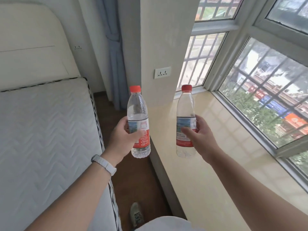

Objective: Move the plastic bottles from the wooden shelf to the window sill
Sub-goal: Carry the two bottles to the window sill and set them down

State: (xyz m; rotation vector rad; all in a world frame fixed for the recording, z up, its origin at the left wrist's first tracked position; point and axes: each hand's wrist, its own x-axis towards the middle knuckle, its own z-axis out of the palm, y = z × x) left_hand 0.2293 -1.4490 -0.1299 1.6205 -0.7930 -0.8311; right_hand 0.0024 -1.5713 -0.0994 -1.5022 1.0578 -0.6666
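Hands: left hand is wrapped around left bottle, upright over the floor beside the bed; right hand clasps right bottle, upright above the window sill

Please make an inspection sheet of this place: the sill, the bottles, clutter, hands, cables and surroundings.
Surface: window sill, cream, glossy, bare in the visible part.
Job's things: two clear bottles with red caps, both upright and held in the air; left bottle over the floor, right bottle over the sill edge.
Clutter: nothing seen.
Hands: left hand grips the left bottle; right hand grips the right bottle.
Cables: nothing seen; wall socket unused.
Surroundings: mattress, curtain, barred window.
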